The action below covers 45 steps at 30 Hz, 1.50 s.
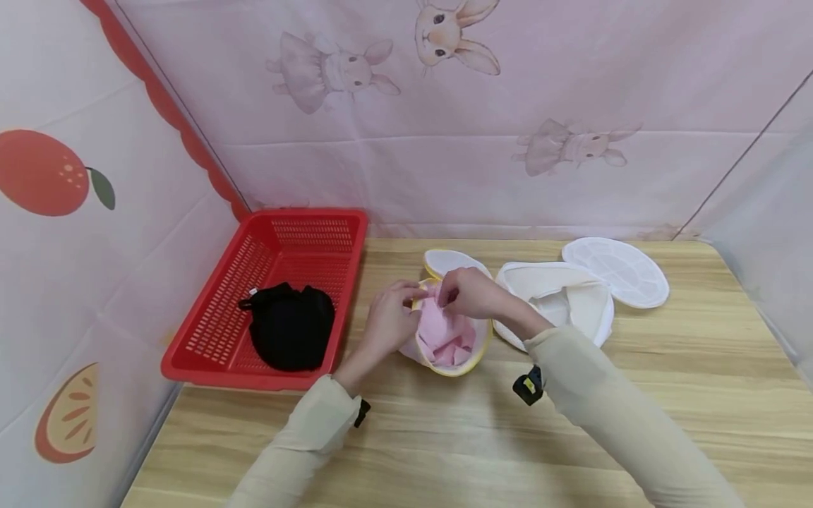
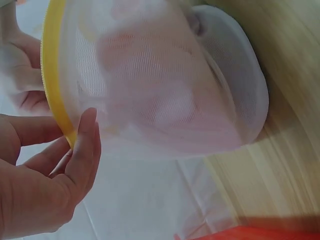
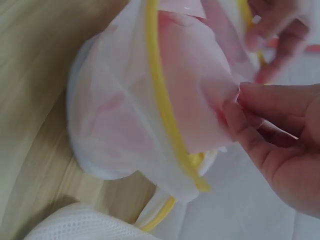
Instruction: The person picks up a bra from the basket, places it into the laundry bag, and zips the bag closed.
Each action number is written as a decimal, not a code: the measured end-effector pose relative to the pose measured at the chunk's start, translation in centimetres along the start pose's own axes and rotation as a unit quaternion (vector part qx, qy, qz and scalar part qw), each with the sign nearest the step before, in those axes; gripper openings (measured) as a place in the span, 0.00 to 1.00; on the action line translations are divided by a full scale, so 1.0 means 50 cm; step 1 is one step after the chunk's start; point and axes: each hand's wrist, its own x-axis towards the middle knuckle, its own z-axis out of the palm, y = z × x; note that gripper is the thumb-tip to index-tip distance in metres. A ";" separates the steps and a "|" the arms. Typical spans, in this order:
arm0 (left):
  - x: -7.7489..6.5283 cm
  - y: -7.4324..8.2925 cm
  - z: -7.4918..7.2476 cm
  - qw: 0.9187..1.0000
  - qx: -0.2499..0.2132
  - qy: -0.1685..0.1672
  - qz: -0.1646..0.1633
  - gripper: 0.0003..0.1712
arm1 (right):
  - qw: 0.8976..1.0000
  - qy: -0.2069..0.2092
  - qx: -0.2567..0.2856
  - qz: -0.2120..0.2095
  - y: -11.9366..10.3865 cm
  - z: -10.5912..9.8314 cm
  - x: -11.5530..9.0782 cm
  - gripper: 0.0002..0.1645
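The left hand (image 1: 392,317) pinches the yellow-trimmed rim of a white mesh laundry bag (image 1: 473,363), thumb on one side and fingers on the other. The right hand (image 1: 471,293) pinches a fold of the pink cloth (image 1: 438,324) between thumb and fingertips at the bag's mouth. At the left of the bench (image 1: 444,451) sits a red plastic basket (image 1: 254,382) with slotted walls; inside, toward its near right corner, lies a bunched black fabric item (image 1: 292,328) with a small white tag. Right of the basket, the mesh bag stands open between the hands, its yellow-edged lid (image 1: 457,261) tipped back behind, and the pink cloth sits crumpled within it. Just beside it on the right is a larger white bag (image 1: 593,310), its oval panelled lid (image 1: 616,271) folded back on the bench to the far right.
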 end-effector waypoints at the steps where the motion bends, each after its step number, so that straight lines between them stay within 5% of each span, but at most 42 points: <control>1: 0.000 0.000 0.002 1.000 -0.003 0.001 0.001 0.17 | 1.000 0.000 -0.020 -0.014 0.000 0.005 0.000 0.07; 5: -0.003 0.002 0.008 1.000 -0.022 0.000 0.011 0.16 | 0.996 -0.014 -0.073 -0.042 0.003 0.028 0.000 0.11; 12: -0.005 0.012 0.009 0.997 -0.081 -0.009 0.005 0.16 | 0.989 -0.085 -0.118 -0.033 0.011 0.050 -0.003 0.19; 20: -0.009 0.016 -0.009 0.998 -0.062 -0.013 -0.024 0.14 | 0.974 -0.116 -0.183 -0.062 0.023 0.042 -0.014 0.05; 27: -0.010 0.014 -0.024 0.999 -0.013 -0.015 -0.044 0.13 | 0.992 0.002 -0.115 -0.058 0.010 0.018 -0.019 0.08; 29: -0.011 0.015 -0.026 0.999 -0.010 -0.015 -0.050 0.13 | 0.993 -0.004 -0.093 -0.067 0.008 0.021 -0.020 0.06; 36: -0.010 0.009 -0.032 0.999 0.001 -0.002 -0.046 0.09 | 0.986 -0.122 -0.062 -0.095 0.028 0.071 -0.031 0.04; 40: -0.008 0.001 -0.036 0.999 -0.007 0.009 -0.043 0.07 | 0.991 -0.106 -0.035 -0.076 0.038 0.066 -0.044 0.07; 45: -0.007 -0.002 -0.047 0.998 -0.008 0.015 -0.061 0.07 | 1.000 -0.013 0.003 -0.020 0.051 0.024 -0.054 0.06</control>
